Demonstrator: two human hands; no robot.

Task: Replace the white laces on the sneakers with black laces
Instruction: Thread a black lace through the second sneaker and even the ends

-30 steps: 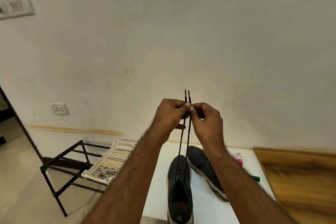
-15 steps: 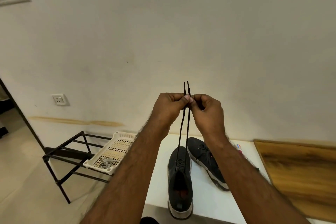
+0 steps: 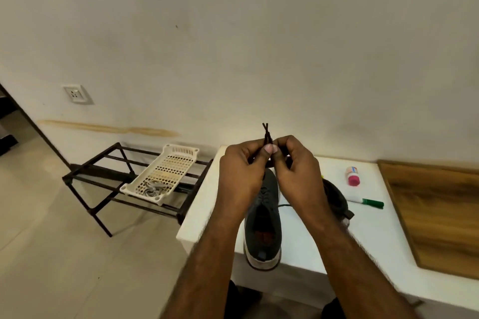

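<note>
A dark grey sneaker (image 3: 263, 225) with a white sole stands on the white table (image 3: 375, 235), heel toward me. Both ends of its black lace (image 3: 266, 132) rise from it and cross just above my fingers. My left hand (image 3: 242, 176) and my right hand (image 3: 298, 171) are held together above the shoe's toe, each pinching the lace ends between thumb and fingers. The second dark sneaker (image 3: 335, 197) lies behind my right wrist, mostly hidden. White laces (image 3: 153, 188) lie coiled in a white perforated tray (image 3: 163, 173) on the left.
The tray sits on a black metal rack (image 3: 103, 179) left of the table. A small bottle with a pink cap (image 3: 352, 176) and a green-capped marker (image 3: 368, 201) lie at the table's back right. A wooden board (image 3: 440, 215) covers the right side. A wall stands close behind.
The view has tilted downward and my hands have come down toward the shoe. The lace ends that stood parallel above my fingers now cross, and less lace shows below my hands.
</note>
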